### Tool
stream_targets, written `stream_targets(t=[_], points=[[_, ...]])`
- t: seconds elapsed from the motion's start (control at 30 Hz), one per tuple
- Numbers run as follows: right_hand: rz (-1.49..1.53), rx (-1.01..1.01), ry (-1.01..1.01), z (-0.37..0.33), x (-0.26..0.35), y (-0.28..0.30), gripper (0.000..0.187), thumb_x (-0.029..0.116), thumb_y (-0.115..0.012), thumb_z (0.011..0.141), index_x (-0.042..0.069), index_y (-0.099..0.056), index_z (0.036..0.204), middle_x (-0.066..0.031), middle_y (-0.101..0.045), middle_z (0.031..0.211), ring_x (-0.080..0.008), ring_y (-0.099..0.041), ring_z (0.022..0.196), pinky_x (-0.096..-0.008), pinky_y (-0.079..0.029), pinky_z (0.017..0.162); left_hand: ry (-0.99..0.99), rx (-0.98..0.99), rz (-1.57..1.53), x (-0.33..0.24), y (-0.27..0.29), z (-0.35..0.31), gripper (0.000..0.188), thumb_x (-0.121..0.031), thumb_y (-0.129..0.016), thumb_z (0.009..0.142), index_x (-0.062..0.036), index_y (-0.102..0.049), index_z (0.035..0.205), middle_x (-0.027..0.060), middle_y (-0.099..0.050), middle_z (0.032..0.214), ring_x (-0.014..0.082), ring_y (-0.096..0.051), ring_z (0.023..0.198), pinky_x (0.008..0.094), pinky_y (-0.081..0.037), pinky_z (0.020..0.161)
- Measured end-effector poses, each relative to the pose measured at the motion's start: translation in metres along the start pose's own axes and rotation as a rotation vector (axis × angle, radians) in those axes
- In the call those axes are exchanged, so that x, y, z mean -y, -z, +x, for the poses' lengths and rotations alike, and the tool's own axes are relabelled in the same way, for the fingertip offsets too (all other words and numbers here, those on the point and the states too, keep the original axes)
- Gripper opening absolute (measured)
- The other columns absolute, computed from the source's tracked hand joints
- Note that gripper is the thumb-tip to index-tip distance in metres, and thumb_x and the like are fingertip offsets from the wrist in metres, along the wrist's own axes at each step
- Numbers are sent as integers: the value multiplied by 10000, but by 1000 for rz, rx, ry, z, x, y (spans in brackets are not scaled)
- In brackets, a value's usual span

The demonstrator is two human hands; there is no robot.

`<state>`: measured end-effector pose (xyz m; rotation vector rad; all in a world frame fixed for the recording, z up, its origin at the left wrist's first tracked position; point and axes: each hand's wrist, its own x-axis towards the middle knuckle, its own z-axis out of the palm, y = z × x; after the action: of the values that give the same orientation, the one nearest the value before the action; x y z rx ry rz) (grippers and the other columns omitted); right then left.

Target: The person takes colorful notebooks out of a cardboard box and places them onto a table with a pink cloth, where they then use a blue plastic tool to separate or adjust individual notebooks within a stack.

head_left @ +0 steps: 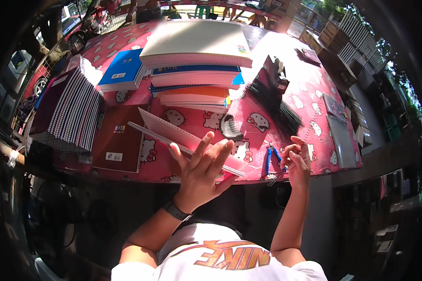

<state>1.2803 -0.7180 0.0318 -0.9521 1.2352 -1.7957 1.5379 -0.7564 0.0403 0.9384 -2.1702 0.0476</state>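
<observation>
My left hand (202, 171), a dark watch on its wrist, is spread over a partly opened block of pages (166, 133) at the table's near edge. Its fingers are apart and lean across the lower edge of the pages. My right hand (299, 161) is raised at the near edge, fingers mostly curled in; whatever they pinch is too small to make out. Just left of it lie blue-handled pliers (269, 158). A short piece of coil (272, 180) shows below them. Beyond the pages, a curved bundle of white and dark strips (229, 127) rests on the cloth.
Spiral notebooks (68, 112) stand stacked at left, beside a brown notebook (117, 140) and blue notebooks (123, 70). A tall pile topped by cream paper (197, 42) stands at centre. Black binding coils (286, 117) lie on the pink patterned tablecloth (309, 100), left of grey covers (341, 140).
</observation>
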Motion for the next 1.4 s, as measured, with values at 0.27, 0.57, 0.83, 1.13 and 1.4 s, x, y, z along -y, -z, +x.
stream_targets(t=[0.27, 0.57, 0.83, 1.13, 1.4], points=[[87, 192, -27, -29, 15, -4, 473, 17, -482, 794, 84, -383, 1251, -69, -505, 866, -83, -486, 639, -203, -397, 515, 22, -81, -53, -15, -13, 21, 556, -489, -669, 678, -169, -587, 1125, 50, -486, 889, 212, -473, 963, 599, 1, 1029], [-229, 557, -112, -38, 33, -36, 411, 139, -448, 932, 29, -327, 1310, 21, -416, 744, -33, -385, 596, -163, -341, 502, 2, -85, -84, -22, -21, 20, 422, -322, -608, 709, -153, -583, 1095, 22, -521, 996, 230, -440, 1106, 637, 37, 1005], [-545, 582, 135, -38, 40, -41, 355, 59, -470, 891, 20, -462, 1245, -3, -417, 672, -78, -409, 599, -206, -381, 553, 16, 59, -156, -22, -2, 27, 438, -340, -595, 757, -137, -565, 1144, 21, -557, 1091, 202, -443, 1139, 624, 42, 1014], [-704, 588, 271, -31, 51, -52, 289, -48, -564, 780, 47, -611, 1049, -65, -542, 830, -136, -522, 688, -246, -438, 621, -84, -43, -494, 1, 1, 22, 215, -80, -661, 733, -175, -633, 924, -21, -614, 936, 166, -575, 965, 455, -196, 1063], [-684, 677, 354, -28, 50, -59, 264, -65, -618, 726, 58, -628, 960, -78, -552, 877, -184, -568, 721, -282, -472, 604, -115, -126, -479, 5, -1, 3, 266, -42, -708, 657, -189, -655, 872, -32, -596, 865, 156, -588, 883, 410, -276, 1028]])
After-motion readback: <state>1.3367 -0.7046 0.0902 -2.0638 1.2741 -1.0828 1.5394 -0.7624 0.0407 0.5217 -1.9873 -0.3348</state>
